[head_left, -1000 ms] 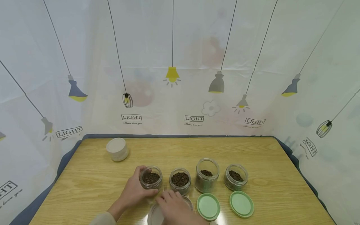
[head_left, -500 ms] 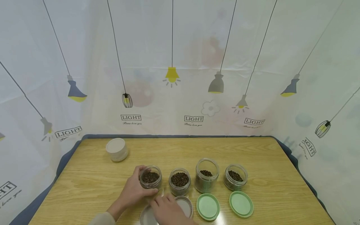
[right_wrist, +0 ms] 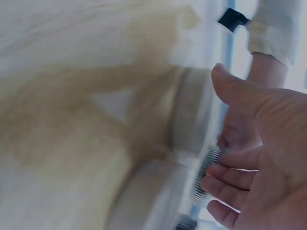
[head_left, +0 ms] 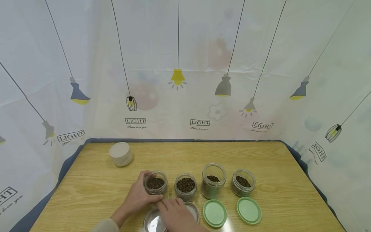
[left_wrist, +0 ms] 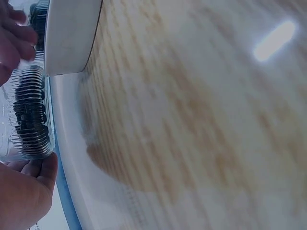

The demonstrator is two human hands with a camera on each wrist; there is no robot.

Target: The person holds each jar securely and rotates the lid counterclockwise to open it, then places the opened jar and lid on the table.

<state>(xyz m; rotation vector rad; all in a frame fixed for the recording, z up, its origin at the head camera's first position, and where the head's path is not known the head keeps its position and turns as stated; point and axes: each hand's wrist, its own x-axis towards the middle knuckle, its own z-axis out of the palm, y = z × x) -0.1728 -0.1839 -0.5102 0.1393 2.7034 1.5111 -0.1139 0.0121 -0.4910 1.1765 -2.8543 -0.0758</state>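
Observation:
My left hand (head_left: 139, 195) grips a clear jar of coffee beans (head_left: 155, 183), thumb at its near side and fingers around the far side. The left wrist view shows this ribbed jar (left_wrist: 31, 115) with fingers curled at its side. My right hand (head_left: 176, 212) is over two pale lids on the table. The left lid (head_left: 153, 221) lies flat with a bright glare on it; the other lid (head_left: 193, 211) is partly hidden by that hand. In the right wrist view my right hand (right_wrist: 268, 143) has its thumb spread from loosely bent fingers, with nothing between them.
To the right stand an open jar of beans (head_left: 185, 185), a taller jar (head_left: 213, 185) and a low jar (head_left: 243, 183). Two green lids, one left (head_left: 214, 213) and one right (head_left: 249, 210), lie before them. A white-lidded container (head_left: 120, 154) stands at the back left.
My right hand has carried the left pale lid slightly left, laid it down and let go of it. The left hand keeps its grip on the jar.

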